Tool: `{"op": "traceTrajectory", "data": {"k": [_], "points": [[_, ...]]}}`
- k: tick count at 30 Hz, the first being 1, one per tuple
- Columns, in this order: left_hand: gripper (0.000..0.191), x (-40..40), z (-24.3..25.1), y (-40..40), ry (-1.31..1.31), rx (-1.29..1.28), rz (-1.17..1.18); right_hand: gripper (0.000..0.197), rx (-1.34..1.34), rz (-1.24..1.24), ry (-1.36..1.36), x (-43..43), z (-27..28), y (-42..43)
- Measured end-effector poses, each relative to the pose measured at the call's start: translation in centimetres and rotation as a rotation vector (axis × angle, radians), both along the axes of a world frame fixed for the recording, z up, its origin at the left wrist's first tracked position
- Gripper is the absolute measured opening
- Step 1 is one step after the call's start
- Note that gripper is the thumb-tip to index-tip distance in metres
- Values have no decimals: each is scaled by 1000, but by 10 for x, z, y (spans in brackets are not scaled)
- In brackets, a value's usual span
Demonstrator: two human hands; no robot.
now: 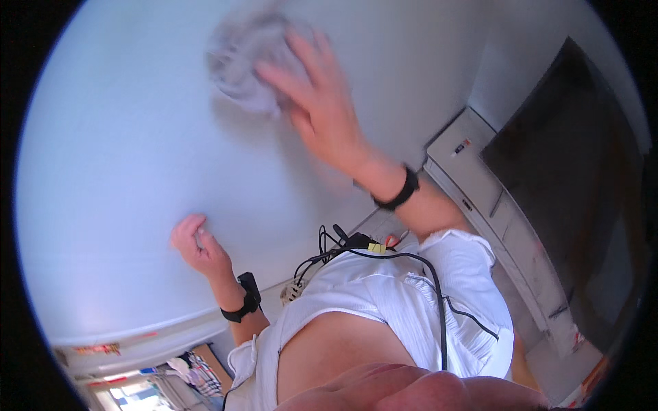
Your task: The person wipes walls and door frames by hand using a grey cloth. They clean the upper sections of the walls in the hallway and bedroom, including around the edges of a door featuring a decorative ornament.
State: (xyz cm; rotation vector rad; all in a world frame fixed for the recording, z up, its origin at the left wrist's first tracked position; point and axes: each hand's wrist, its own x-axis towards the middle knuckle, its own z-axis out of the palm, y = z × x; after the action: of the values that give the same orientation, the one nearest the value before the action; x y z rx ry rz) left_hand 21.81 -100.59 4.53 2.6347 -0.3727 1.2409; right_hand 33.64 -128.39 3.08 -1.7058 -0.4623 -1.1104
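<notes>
My right hand (324, 97) is pressed over a crumpled grey-and-white cloth (247, 61), fingers spread on it, against a broad white wall surface (128, 154). The hand and cloth are blurred, and the cloth casts a shadow on the wall. Lower down, my left hand (200, 246) is raised beside the same wall with its fingers loosely curled. A gap shows between thumb and fingers, and nothing is visible in it. Whether its fingertips touch the wall I cannot tell. Each wrist wears a black band.
Black cables (334, 251) hang before my white top. At right, a large dark panel (560, 195) stands by a long white cabinet (462, 133), on which a small item (461, 147) lies. Clothes (198, 375) and a bright window (139, 398) appear at lower left.
</notes>
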Motion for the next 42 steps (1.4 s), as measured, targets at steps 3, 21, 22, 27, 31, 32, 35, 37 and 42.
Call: {"op": "traceTrajectory", "data": {"k": [3,21,22,27,31,32,35,37,42], "points": [[21,3,-2,1,-9,-150,-90,52,-118,-71,-210,35,34,-10],[17,-32,-41,55,-6,-123,199,36,-331,-120,-247,63,-91,21],[16,-39,-45,62,-39,-145,233,40,-294,-175,-363,88,-48,5],[14,-63,-80,91,-89,-259,382,49,-78,-276,-513,126,131,-9],[13,-81,-98,103,-109,-416,479,39,-400,-195,-761,102,95,92],[13,-81,-102,103,-124,-412,466,33,-395,-11,-835,90,55,124],[13,-77,-91,103,-143,-461,409,19,-753,239,-581,20,-63,167],[13,-78,-92,107,-152,-456,402,24,-1053,475,-429,-9,-100,165],[14,-82,-106,116,-149,-450,393,33,-934,325,-438,-3,-70,138]]}}
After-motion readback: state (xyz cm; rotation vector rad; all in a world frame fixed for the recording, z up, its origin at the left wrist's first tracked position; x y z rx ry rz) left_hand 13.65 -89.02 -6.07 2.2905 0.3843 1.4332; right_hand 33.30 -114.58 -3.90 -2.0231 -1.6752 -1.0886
